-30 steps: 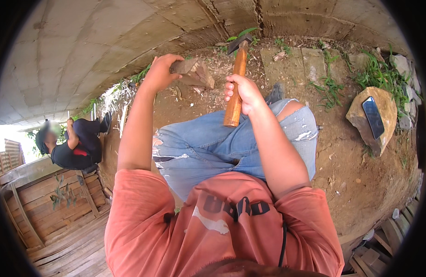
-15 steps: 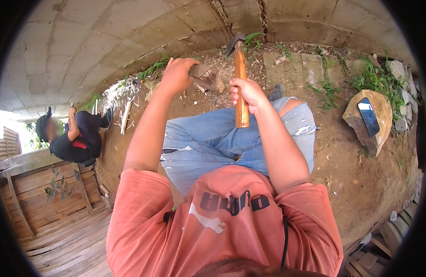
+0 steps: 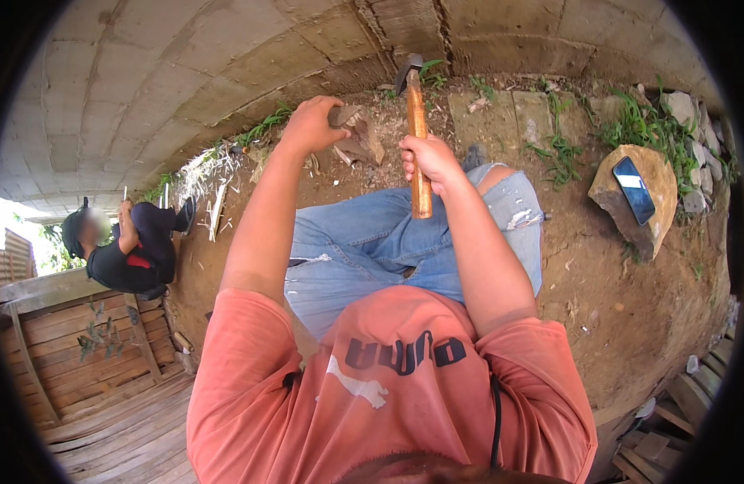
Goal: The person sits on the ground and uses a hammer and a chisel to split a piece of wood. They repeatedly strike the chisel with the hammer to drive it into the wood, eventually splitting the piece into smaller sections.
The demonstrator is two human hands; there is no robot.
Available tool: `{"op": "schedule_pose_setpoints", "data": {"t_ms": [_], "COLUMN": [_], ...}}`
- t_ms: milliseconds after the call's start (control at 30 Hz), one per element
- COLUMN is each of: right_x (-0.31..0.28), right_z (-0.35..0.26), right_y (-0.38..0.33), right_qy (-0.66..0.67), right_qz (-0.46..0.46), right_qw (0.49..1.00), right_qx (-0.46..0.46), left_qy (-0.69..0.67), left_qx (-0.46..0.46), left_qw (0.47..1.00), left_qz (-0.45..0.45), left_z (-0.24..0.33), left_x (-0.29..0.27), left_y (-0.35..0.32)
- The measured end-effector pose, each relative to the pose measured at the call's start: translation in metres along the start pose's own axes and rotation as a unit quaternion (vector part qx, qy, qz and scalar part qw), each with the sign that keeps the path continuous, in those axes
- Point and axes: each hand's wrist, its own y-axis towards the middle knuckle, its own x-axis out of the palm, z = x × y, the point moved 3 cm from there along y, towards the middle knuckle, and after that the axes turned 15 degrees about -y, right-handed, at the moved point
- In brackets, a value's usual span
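In my right hand [image 3: 433, 164] is a hammer [image 3: 418, 121], its worn wooden handle wrapped by my fingers around the lower half. The dark metal head points away from me, toward the wall. My left hand [image 3: 310, 127] curls over the left side of a rough brown chunk [image 3: 361, 139], which looks like split wood or stone. Thumb and forefinger lie against its edge, and the other fingers are partly hidden. The chunk rests on the dirt, just left of the hammer and beyond my crossed legs in torn jeans [image 3: 364, 250].
A concrete block wall [image 3: 251, 56] curves along the far side. At the right, a phone [image 3: 633, 190] lies on a large rock [image 3: 662, 181]. Pale shavings [image 3: 206, 173] litter the ground at left, near a seated person [image 3: 134, 250]. Planks [image 3: 89, 339] stand at lower left.
The brown chunk has tilted under my left hand, and its face shows differently. My left thumb has shifted along its edge. My right hand keeps the hammer in nearly the same pose.
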Motion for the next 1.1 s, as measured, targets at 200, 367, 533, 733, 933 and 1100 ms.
{"op": "schedule_pose_setpoints", "data": {"t_ms": [200, 367, 533, 733, 933, 1100], "right_x": [-0.003, -0.005, 0.000, 0.014, 0.038, 0.044], "right_z": [0.004, 0.006, 0.002, -0.008, -0.035, -0.011], "right_y": [0.008, 0.014, 0.008, -0.015, -0.065, -0.068], "right_qy": [0.000, 0.015, 0.007, -0.034, -0.129, -0.179], "right_qz": [0.009, 0.000, 0.006, -0.039, -0.056, -0.055], "right_qw": [1.000, 1.000, 1.000, 0.999, 0.990, 0.982], "right_qx": [0.003, 0.003, 0.011, -0.014, -0.017, 0.031], "left_qy": [0.015, 0.039, 0.038, 0.023, 0.012, 0.002], "left_qx": [-0.034, -0.023, -0.032, -0.015, -0.010, -0.004], "left_qw": [0.999, 0.998, 0.998, 0.996, 0.988, 0.984], "left_qz": [0.022, 0.043, 0.048, 0.089, 0.153, 0.178], "left_z": [0.006, 0.009, 0.007, -0.003, -0.003, 0.000], "left_x": [0.010, 0.013, 0.015, 0.022, 0.038, 0.043], "left_y": [0.003, 0.007, 0.010, -0.004, -0.031, -0.041]}}
